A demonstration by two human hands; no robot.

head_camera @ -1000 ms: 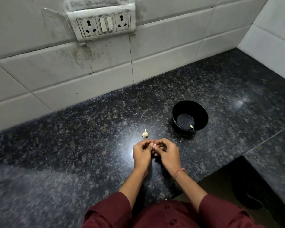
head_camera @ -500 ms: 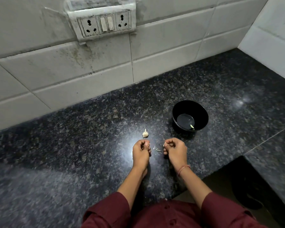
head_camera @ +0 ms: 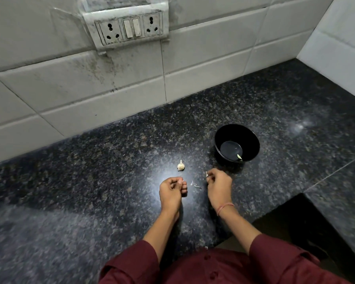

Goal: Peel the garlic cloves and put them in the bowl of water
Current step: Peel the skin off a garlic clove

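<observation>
Head camera, looking down. The left hand [head_camera: 172, 190] sits low over the dark worktop [head_camera: 90, 191], its grip curled in. Thumb and fingertip pinch what I take to be a small pale garlic clove [head_camera: 181, 182]. It's too tiny to say how much skin is on it.

The right hand [head_camera: 218, 187] hangs a little apart from the left, its grip curled too, nipping a white flake of skin [head_camera: 207, 174] at the fingertips. Between the hands, peel scraps [head_camera: 195, 185] lie on the stone.

Just beyond the left hand, the garlic bulb [head_camera: 180, 166] rests alone, stem up, with nobody touching it. Further back on the right stands the black bowl [head_camera: 252, 140] with a shallow pool of water. One peeled clove [head_camera: 239, 157] lies at the pool's near edge.

How will it handle? A clove like this should be light and firm, so it won't squash. Its skin is papery and brittle and tends to cling, and the bare flesh probably turns tacky. The best hold would be across the flanks, leaving one end free for a nail to lift the skin. Then it's a short carry to the bowl.
</observation>
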